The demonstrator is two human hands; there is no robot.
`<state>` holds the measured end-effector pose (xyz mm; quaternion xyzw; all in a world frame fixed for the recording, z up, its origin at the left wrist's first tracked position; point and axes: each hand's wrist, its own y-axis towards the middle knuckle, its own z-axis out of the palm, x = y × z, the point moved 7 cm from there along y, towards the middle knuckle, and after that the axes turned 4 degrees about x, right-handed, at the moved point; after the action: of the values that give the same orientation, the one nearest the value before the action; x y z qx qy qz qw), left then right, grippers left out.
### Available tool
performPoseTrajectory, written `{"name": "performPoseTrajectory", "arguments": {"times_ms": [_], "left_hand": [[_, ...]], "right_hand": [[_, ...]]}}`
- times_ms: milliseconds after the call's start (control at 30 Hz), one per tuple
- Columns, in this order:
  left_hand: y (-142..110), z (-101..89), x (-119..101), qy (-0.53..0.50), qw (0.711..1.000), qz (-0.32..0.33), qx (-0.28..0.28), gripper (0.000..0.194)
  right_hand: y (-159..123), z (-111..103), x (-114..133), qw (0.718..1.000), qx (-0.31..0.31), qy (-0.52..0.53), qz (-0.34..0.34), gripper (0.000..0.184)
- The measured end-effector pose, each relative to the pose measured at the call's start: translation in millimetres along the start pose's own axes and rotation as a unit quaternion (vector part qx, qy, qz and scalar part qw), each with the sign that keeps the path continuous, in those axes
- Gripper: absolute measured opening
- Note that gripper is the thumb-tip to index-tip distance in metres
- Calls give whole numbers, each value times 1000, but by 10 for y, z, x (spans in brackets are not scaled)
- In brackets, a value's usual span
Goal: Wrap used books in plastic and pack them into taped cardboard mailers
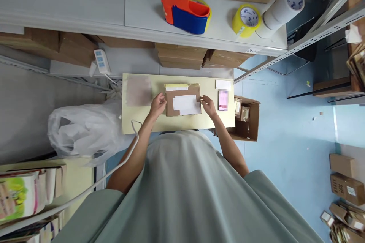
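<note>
A small brown cardboard box [169, 108] lies on the pale yellow tabletop [137, 119], between my two hands. White paper labels [184, 104] cover much of its top, and a strip of yellowish tape runs along its far edge. My left hand [158, 104] grips the box's left side with bent fingers. On the opposite side, my right hand [208, 105] has its fingertips against the right edge. A phone [222, 100] with a lit pink screen rests to the right of my right hand, below a white paper slip [222, 84].
On the shelf above are an orange-and-blue tape dispenser [186, 15], a yellow tape roll [246, 20] and white rolls [281, 11]. An open carton [253, 121] holding small boxes stands right of the table. A plastic bag [82, 131] and a white cable [125, 159] are at left.
</note>
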<state>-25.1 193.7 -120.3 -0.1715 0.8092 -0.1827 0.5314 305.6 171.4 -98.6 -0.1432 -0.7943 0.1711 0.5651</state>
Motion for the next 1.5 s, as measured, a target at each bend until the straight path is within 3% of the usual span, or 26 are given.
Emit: {"name": "performPoseTrajectory", "arguments": {"times_ms": [167,367,600,833,967,1133,1233,1367,1500], "left_hand": [[-183,-107,-155,-26,999,31,-24,57],[-502,-222,-330,-45,996,74,-7,61],[-692,-104,-78,-18,998,-41,40,79],[-706,-45,-126,133,989,-52,36,111],[-597,-52,-148,159,985,-55,24,109],[-498,-138,-20,16,996,-74,45,88],[-441,-328,109,-34,996,-79,-1,77],[-335,-516,294,-32,995,-87,-39,78],[-259,-519,358,61,993,-96,-42,82]], "right_hand": [[-141,-112,151,1000,-18,8,6,59],[-452,-279,356,999,-33,18,-8,75],[-635,-217,140,998,19,-23,53,77],[-578,-147,29,984,16,-138,110,84],[-464,-75,134,974,3,-206,96,89],[-435,-226,208,981,-8,-182,66,69],[-446,-442,164,991,-10,-126,46,53],[-411,-707,1,994,-42,-99,28,39],[-321,-656,-272,993,-39,-87,76,29]]}}
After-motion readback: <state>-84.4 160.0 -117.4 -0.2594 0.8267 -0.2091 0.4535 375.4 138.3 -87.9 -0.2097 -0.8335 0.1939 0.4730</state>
